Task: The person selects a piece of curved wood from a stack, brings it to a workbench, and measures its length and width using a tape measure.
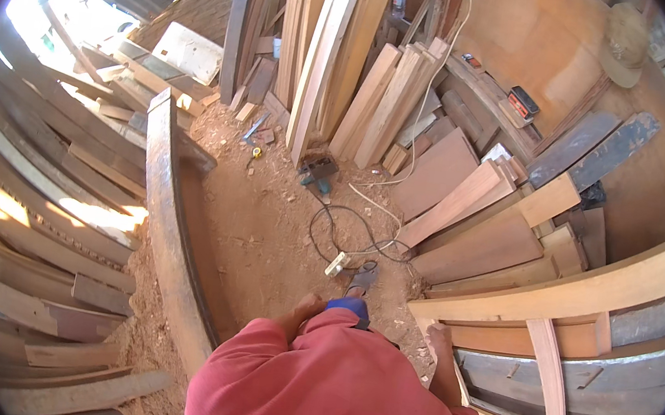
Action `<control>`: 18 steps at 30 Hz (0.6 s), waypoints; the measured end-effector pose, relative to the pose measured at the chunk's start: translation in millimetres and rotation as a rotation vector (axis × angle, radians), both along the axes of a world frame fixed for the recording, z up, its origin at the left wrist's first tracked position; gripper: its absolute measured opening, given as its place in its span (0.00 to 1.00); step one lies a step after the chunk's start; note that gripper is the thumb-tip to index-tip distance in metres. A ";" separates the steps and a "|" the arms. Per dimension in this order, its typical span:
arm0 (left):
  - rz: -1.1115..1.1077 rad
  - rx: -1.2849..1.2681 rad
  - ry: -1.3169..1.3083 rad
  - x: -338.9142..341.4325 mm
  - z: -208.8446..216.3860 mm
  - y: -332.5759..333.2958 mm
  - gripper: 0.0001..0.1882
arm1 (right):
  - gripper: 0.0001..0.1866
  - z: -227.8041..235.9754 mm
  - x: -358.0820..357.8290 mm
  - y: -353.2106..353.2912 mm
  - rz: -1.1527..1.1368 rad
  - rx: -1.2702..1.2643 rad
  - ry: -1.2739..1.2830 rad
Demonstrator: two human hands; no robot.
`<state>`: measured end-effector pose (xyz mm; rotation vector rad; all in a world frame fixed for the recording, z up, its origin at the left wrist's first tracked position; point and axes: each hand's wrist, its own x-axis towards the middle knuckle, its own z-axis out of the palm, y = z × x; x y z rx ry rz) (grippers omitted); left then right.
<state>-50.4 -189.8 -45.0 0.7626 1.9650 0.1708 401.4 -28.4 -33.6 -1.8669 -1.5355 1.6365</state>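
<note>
At my right side, my right hand (pixel 440 339) grips the near end of a pale wooden frame (pixel 555 303), with its fingers over the end piece. The frame has long rails joined by a crosspiece (pixel 548 375), and it tilts up toward the right. My left hand (pixel 309 306) is by my waist, next to blue cloth (pixel 347 305). Its fingers are mostly hidden against my body, so whether it holds anything does not show.
A long worn beam (pixel 174 226) lies left of me, beside stacked timber (pixel 40 256). Ahead, a power strip (pixel 337 264), looped cable (pixel 331 236), power tool (pixel 318 171) and tape measure (pixel 256 152) lie on sawdust. Boards (pixel 341 61) lean behind; more planks (pixel 479 249) are at right.
</note>
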 end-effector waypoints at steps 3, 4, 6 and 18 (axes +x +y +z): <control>-0.353 0.219 0.079 -0.2 -37.7 -59.9 0.19 | 0.09 -5.5 22.6 -54.8 -0.004 -0.101 -0.146; -0.506 0.357 0.084 1.8 -40.3 -73.9 0.20 | 0.09 0.1 24.7 -69.5 0.035 -0.105 -0.188; -0.559 0.278 0.111 0.4 -30.0 -86.2 0.17 | 0.08 3.5 30.3 -106.4 0.286 0.036 -0.217; 0.158 0.114 0.188 -71.7 42.1 -139.6 0.23 | 0.09 -35.9 -51.5 -125.5 0.249 -0.278 -0.220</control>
